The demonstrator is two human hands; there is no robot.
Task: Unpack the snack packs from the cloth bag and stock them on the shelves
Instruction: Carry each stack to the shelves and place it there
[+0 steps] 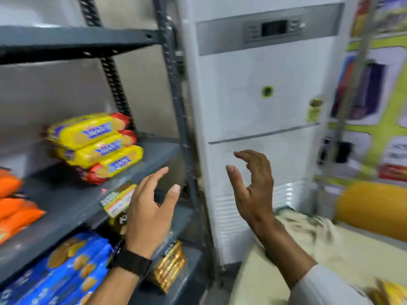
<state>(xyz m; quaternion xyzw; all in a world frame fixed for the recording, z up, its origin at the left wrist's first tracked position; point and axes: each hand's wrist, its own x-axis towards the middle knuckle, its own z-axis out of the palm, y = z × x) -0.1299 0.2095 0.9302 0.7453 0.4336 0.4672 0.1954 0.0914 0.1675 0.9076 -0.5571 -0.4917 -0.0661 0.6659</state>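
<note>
Both hands were shown empty, fingers apart: left hand (pixel 149 214) at the grey metal shelf (pixel 66 208) edge, right hand (pixel 253 186) nearer the cream cloth bag (pixel 308 243) lying below and to its right. Yellow biscuit packs (pixel 97 144) were stacked on the shelf, long axes running left-right.

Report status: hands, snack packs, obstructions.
Left hand open, right hand open, both empty. Yellow biscuit packs stacked on grey metal shelf. Cream cloth bag lower right. Nothing blocking.
</note>
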